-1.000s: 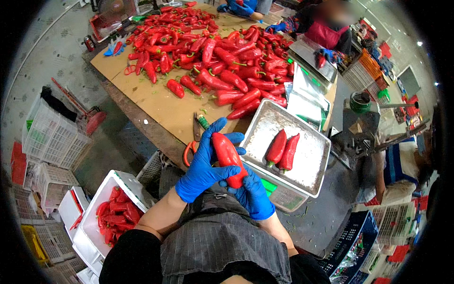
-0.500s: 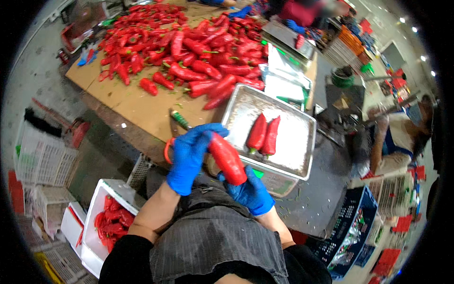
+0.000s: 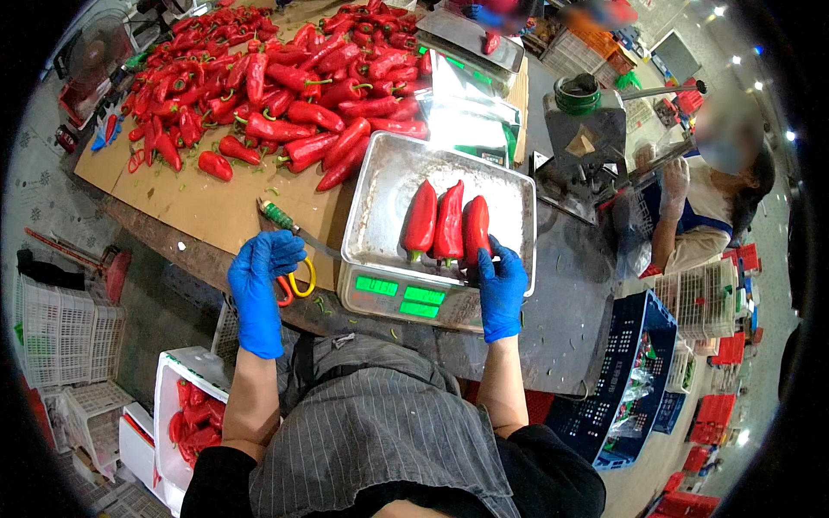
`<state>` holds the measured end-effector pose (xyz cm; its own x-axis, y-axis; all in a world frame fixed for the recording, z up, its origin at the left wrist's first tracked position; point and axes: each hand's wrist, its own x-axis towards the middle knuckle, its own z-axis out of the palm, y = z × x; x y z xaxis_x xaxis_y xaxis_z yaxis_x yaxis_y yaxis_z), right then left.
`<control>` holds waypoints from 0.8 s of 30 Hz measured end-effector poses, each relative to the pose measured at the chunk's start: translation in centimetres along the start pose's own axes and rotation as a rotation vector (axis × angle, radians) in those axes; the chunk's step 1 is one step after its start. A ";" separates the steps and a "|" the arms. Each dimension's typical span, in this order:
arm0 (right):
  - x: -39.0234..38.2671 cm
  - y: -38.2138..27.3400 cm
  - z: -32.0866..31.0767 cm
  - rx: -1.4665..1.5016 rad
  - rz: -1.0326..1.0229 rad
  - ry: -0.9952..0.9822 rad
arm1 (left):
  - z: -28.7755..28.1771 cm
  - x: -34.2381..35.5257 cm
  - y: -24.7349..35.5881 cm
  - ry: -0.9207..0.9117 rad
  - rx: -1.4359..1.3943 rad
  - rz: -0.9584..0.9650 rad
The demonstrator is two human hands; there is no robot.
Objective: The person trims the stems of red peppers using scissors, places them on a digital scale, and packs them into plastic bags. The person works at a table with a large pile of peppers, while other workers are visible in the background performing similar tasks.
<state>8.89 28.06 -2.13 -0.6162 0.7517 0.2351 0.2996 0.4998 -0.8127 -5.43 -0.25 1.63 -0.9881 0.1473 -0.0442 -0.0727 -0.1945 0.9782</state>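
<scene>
My left hand [image 3: 266, 276], in a blue glove, has its fingers curled together over the table edge with nothing visible in them, just beside scissors [image 3: 302, 289] with yellow and red handles. My right hand [image 3: 501, 285], gloved alike, grips the lower end of a red pepper [image 3: 477, 223] lying at the right of a metal tray [image 3: 371, 198]. Two more peppers [image 3: 436, 224] lie left of it in that tray, which rests on a scale [image 3: 345, 289] with green displays. A green-handled knife [image 3: 278, 216] lies left of the scale.
A large pepper pile [image 3: 259, 104] covers the far cardboard [image 3: 129, 173]. A metal machine [image 3: 587, 129] and a co-worker [image 3: 699, 207] are at right. A blue crate [image 3: 604, 380] stands lower right, a white foam box [image 3: 173, 363] of peppers lower left. Other workers [image 3: 501, 13] are behind.
The pepper held in both my hands has moved right onto the tray beside the other two, under my right hand. My left hand has let go of it and moved left.
</scene>
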 end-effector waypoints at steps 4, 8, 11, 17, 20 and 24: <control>-0.3 -0.9 -2.1 0.236 0.108 0.037 | -0.5 0.2 -0.3 0.029 0.028 -0.014; 0.9 0.7 -4.7 0.240 0.036 0.224 | -2.0 0.8 -0.9 0.093 0.017 0.005; 0.8 1.1 -5.8 0.214 0.059 0.233 | -2.2 0.8 -0.3 0.126 0.019 0.028; 0.3 2.6 -5.3 0.242 0.090 0.203 | -2.7 2.3 1.1 0.160 0.027 0.066; 0.4 3.1 -4.8 0.220 0.048 0.174 | -1.3 3.4 1.9 0.136 0.049 0.130; 0.9 1.0 -3.6 -0.129 -0.107 0.029 | 3.3 3.3 0.9 -0.090 0.027 0.222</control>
<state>11.27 30.76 -0.78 -0.6292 0.7020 0.3336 0.3252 0.6276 -0.7074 -8.34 3.31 3.01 -0.9633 0.1899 0.1898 0.1499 -0.2059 0.9670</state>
